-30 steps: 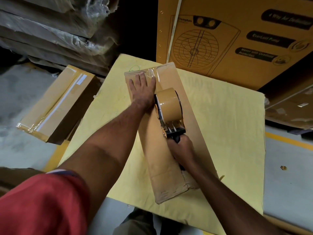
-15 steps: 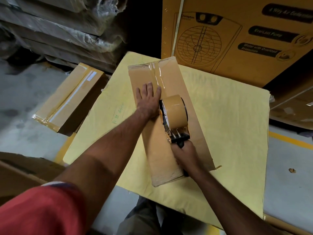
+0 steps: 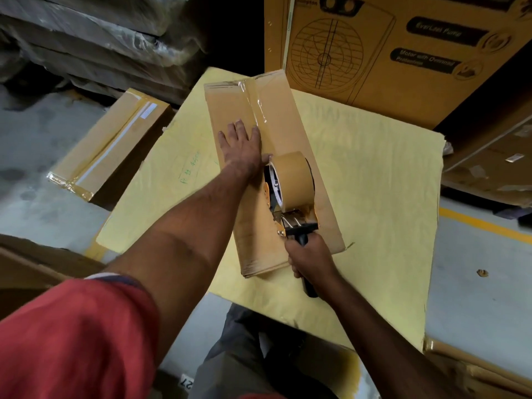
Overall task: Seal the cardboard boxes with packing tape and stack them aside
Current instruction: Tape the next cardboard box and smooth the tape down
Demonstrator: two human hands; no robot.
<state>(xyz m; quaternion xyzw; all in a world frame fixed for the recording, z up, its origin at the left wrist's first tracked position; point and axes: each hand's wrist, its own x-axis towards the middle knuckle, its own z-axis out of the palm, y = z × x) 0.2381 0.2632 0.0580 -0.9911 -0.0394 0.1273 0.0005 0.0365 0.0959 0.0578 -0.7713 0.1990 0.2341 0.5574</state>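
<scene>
A long flat cardboard box (image 3: 290, 116) lies on a yellow sheet (image 3: 374, 174), its far end toward the back. A shiny strip of clear tape (image 3: 257, 106) runs down its middle seam from the far end. My left hand (image 3: 241, 146) lies flat on the box with straight fingers, pressing beside the taped seam. Just behind it on the box top sits the tape dispenser (image 3: 290, 182) with a brown tape roll. My right hand (image 3: 309, 257) grips its black handle near the box's near end.
A taped cardboard box (image 3: 115, 142) lies on the floor to the left. A large printed carton (image 3: 388, 53) stands behind the sheet. Wrapped bundles (image 3: 100, 33) are stacked at the back left. More cardboard (image 3: 489, 168) lies at the right, beside a yellow floor line (image 3: 483, 226).
The dispenser and my right hand have travelled toward the box's near end, laying more tape along the seam. My left hand has slid the same way down the box.
</scene>
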